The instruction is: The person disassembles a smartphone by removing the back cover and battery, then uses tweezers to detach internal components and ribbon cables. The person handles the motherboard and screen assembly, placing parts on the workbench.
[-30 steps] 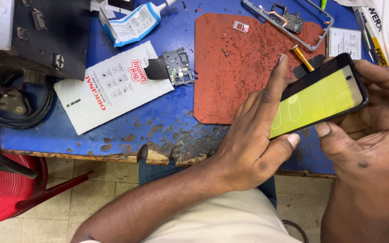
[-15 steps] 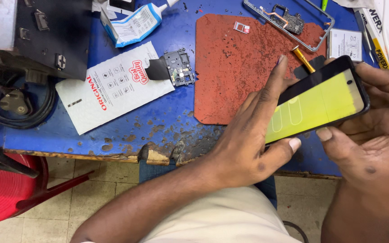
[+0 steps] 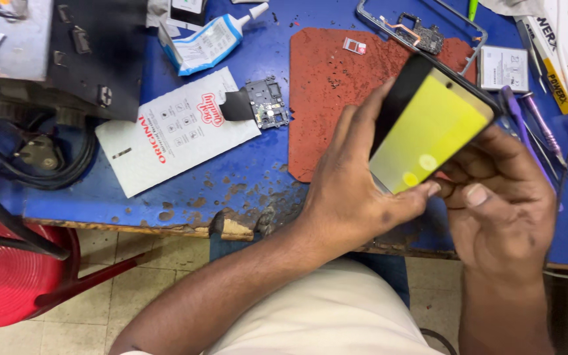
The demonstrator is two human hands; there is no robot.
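Note:
Both my hands hold a black phone screen panel (image 3: 432,128) with a yellow protective film, tilted above the front edge of the blue table (image 3: 185,197). My left hand (image 3: 356,190) grips its left side, fingers up along the black edge and thumb on the lower corner. From the right, my right hand (image 3: 501,197) holds the panel's lower end, its thumb and finger pinching at the bottom corner. A red-brown work mat (image 3: 330,79) lies under and behind the panel.
On the table lie a white printed packet (image 3: 172,131), a small circuit board (image 3: 265,103), a glue tube (image 3: 212,39), a phone frame (image 3: 422,29), a battery (image 3: 504,68) and tools (image 3: 534,125). A black box (image 3: 54,59) and cables stand at left. A red stool (image 3: 8,276) is below.
The screen panel has tilted more upright and shifted left. My right hand has slid from along the panel's right side to its lower corner.

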